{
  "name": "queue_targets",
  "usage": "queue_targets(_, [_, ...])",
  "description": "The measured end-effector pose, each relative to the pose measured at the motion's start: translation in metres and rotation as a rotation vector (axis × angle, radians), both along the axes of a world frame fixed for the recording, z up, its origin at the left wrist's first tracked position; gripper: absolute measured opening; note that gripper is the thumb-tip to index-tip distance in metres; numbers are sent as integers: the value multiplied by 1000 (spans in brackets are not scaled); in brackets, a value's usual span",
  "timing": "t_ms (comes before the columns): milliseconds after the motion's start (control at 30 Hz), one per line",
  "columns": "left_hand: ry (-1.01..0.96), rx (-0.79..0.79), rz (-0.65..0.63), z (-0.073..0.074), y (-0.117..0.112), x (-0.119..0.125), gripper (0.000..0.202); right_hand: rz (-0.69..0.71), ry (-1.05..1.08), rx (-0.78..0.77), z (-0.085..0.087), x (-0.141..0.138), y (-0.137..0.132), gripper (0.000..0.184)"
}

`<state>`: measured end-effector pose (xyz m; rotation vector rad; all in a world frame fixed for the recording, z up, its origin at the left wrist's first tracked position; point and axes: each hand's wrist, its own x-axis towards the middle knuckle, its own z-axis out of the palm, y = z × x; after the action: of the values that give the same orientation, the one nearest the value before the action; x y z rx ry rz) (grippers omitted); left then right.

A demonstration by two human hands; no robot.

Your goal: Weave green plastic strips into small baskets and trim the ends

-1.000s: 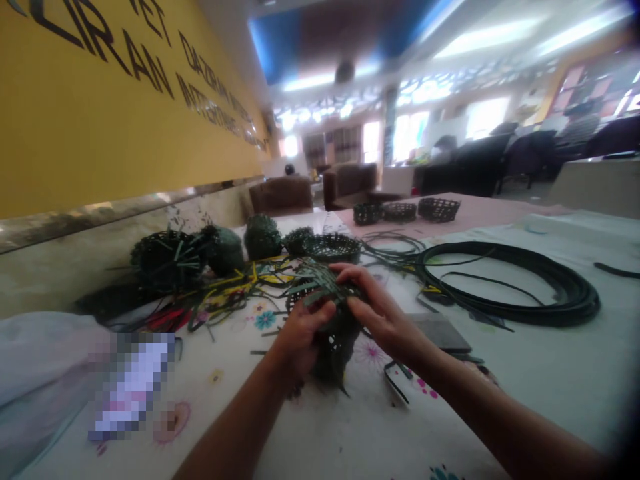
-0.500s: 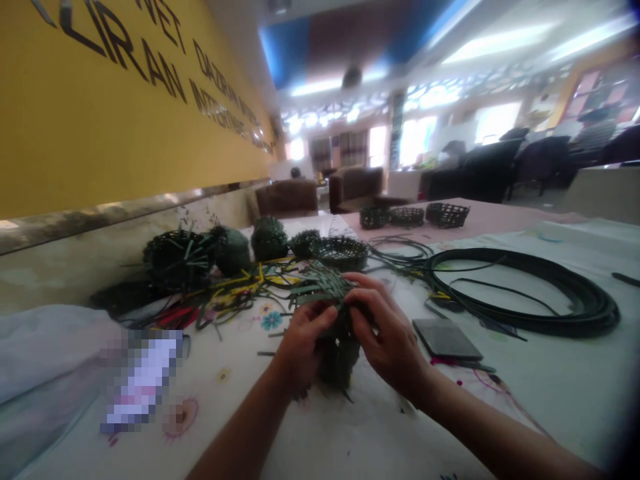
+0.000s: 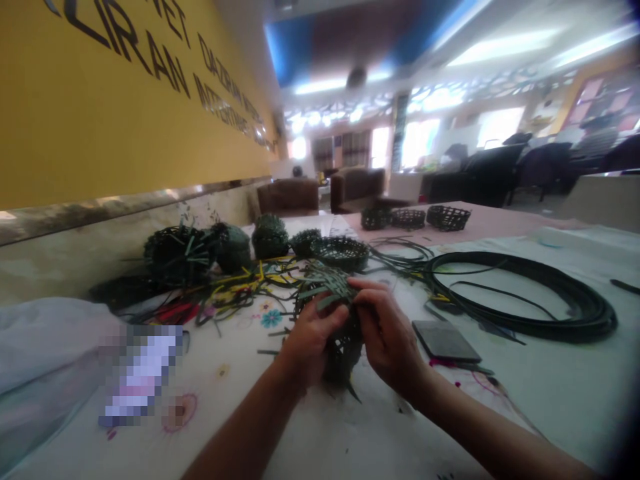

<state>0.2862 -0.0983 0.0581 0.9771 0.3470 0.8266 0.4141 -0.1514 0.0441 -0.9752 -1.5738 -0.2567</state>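
Both hands hold a small dark green woven basket (image 3: pixel 340 343) that is partly woven, with loose strip ends (image 3: pixel 320 283) sticking out at its top. My left hand (image 3: pixel 307 340) grips its left side, thumb pressed on the strips. My right hand (image 3: pixel 385 333) wraps its right side, fingers curled over the rim. The basket rests just above the white flowered tablecloth (image 3: pixel 350 427).
Several finished green baskets (image 3: pixel 230 247) and loose coloured strips (image 3: pixel 235 293) lie behind. A big coil of dark strip (image 3: pixel 530 293) lies at right, a dark flat pad (image 3: pixel 444 340) beside my right hand. More baskets (image 3: pixel 415 218) stand farther back. White bag (image 3: pixel 45 360) at left; yellow wall (image 3: pixel 100 100).
My hands have shifted slightly on the basket; my right hand's fingers have closed tighter over the rim. The view has drifted a little to the left.
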Motion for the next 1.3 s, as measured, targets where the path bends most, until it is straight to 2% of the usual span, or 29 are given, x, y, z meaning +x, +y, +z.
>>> queue_targets(167, [38,78,46,-1,0,-3,40,-2,29,2,0,-1,0,22])
queue_targets(367, [-4,45,16,-2,2,-2,39,-20,1,-3,4,-2,-2,20])
queue_targets(567, [11,60,61,-2,0,-6,33,4,-16,26,1,1,-1,20])
queue_targets(767, [34,136,72,-1,-1,-9,28,-1,-18,13,0,1,1,24])
queue_targets(1100, [115,181,156,2,-4,-7,30,44,87,-61,4,-2,-2,19])
queue_targets(1300, [67,177,180,2,-4,-5,32,62,168,-147,13,-5,-4,11])
